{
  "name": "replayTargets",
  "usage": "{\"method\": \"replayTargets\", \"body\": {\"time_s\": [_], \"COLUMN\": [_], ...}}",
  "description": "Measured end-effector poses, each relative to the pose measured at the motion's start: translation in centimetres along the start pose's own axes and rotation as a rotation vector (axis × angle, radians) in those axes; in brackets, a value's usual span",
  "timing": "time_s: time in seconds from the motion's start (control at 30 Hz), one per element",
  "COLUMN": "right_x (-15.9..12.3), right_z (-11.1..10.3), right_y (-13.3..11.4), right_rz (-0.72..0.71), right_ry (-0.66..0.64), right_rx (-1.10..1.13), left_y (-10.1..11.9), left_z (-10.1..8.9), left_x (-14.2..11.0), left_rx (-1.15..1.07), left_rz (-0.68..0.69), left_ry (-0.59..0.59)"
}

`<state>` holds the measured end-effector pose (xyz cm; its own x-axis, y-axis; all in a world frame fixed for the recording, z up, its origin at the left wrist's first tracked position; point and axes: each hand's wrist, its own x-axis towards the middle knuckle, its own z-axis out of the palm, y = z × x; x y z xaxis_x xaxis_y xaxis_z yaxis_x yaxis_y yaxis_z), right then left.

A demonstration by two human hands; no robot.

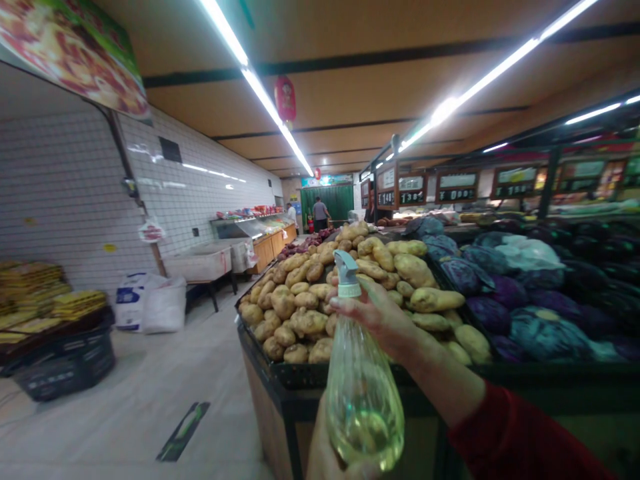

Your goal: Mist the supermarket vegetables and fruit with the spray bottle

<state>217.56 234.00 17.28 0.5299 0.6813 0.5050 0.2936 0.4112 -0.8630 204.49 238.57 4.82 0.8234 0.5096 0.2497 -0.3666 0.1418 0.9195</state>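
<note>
A clear spray bottle (365, 393) with a grey-blue spray head and some liquid in its lower part stands upright in front of me. My right hand (373, 313), in a red sleeve, is closed around its neck just under the spray head. From below, my left hand (323, 443) is wrapped round the bottle's base, partly cut off by the bottom edge of the view. Behind the bottle, a heap of potatoes (305, 303) fills a black-rimmed display bin (300, 380).
Purple cabbages (540, 327) lie right of the potatoes, with price signs (455, 185) above. On the left are a dark basket (65, 360), white sacks (163, 303) and a grey floor (210, 367). A person (320, 212) stands far down the aisle near a green curtain.
</note>
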Motion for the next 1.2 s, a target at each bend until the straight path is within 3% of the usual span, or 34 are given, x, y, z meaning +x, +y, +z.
{"method": "replayTargets", "body": {"time_s": [0.23,0.33,0.5,0.77,1.03,1.2], "right_x": [-1.5,-2.3,-3.7,-6.3,-9.1,-10.0], "right_z": [-2.3,-3.3,-4.7,-6.6,-6.4,-6.5], "right_y": [-0.3,-0.4,-0.5,-0.3,-1.0,0.0], "right_rz": [-0.02,-0.03,-0.017,-0.03,0.004,-0.016], "right_ry": [0.123,0.181,0.291,0.473,0.67,0.699], "right_rx": [-0.046,-0.07,-0.071,-0.117,-0.112,-0.148], "left_y": [-1.6,-1.9,-1.8,-3.1,-6.6,-7.7], "left_z": [0.5,0.9,2.0,2.5,1.8,1.6], "left_x": [1.3,1.6,1.7,2.3,2.6,2.8], "left_rx": [-0.082,-0.148,-0.181,-0.21,-0.046,-0.14], "left_rz": [-0.009,-0.084,-0.154,-0.214,-0.176,-0.235], "left_ry": [-0.202,-0.272,-0.32,-0.508,-0.468,-0.517]}}
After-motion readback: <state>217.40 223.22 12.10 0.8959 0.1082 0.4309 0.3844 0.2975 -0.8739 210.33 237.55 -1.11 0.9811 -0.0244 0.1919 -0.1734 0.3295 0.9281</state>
